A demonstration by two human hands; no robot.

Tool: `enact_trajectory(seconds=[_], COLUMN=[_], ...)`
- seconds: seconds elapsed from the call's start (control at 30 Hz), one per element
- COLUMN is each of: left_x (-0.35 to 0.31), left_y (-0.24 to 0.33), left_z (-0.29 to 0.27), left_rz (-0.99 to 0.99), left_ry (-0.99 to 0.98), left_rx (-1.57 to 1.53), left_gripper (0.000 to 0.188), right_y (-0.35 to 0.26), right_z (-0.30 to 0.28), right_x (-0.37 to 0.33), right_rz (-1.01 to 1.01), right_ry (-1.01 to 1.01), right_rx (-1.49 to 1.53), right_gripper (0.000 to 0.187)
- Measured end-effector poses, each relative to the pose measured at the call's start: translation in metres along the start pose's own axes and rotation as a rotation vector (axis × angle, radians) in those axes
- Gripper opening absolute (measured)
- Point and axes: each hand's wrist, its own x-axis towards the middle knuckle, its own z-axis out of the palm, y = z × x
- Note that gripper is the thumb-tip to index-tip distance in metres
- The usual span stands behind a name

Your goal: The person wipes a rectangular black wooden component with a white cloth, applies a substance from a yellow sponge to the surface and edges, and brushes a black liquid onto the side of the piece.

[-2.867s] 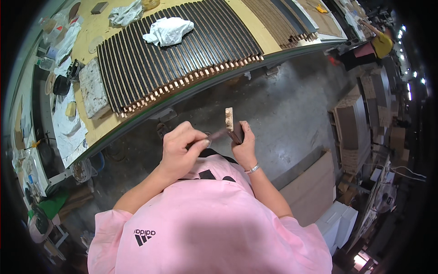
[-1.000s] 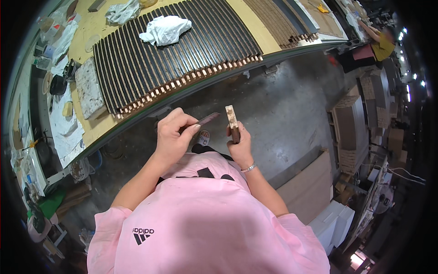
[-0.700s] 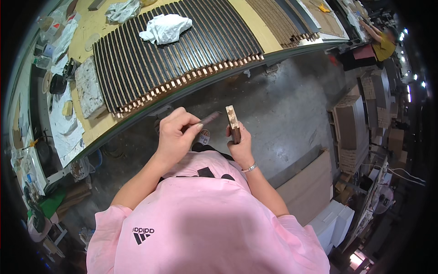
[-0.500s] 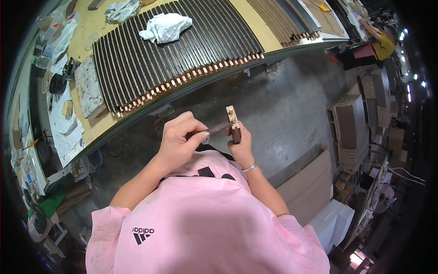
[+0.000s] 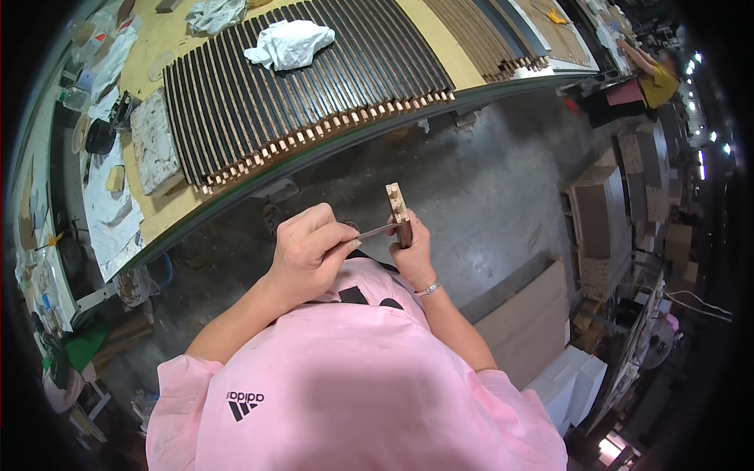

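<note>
My left hand (image 5: 308,250) is closed in a pinch on a thin, flat, dark strip (image 5: 375,231), now seen nearly edge-on; its exact kind is unclear. The far end of that strip meets the side of a dark wooden slat (image 5: 397,206) with a pale, notched end pointing up and away. My right hand (image 5: 418,250), with a watch at the wrist, grips the slat from the right. Both hands are in front of my body, short of the table. The slat's lower length is hidden.
Ahead, the table (image 5: 169,216) bears a row of dark slats (image 5: 314,86) with pale tenon ends, and a white cloth (image 5: 289,45) lies on them. A stained block (image 5: 155,149) sits to their left. Stacked boards (image 5: 601,228) stand at right; another person (image 5: 656,82) is far right.
The strip in my left hand has turned from showing its flat face to nearly edge-on. My left hand has shifted slightly down. The right hand keeps its hold on the slat.
</note>
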Motion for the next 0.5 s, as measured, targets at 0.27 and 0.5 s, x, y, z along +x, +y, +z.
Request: enact_trajectory(seconds=[0.27, 0.5], left_x=[-0.005, -0.002], left_y=[-0.002, -0.002], left_z=[0.003, 0.0], left_rz=[0.1, -0.089], left_ry=[0.085, 0.139], left_rx=[0.062, -0.053], left_gripper=[0.017, 0.013], right_y=[0.003, 0.001], right_z=[-0.001, -0.005], right_x=[-0.001, -0.002], right_rz=[-0.013, 0.019], right_ry=[-0.032, -0.061], right_rx=[-0.029, 0.007], right_gripper=[0.037, 0.037])
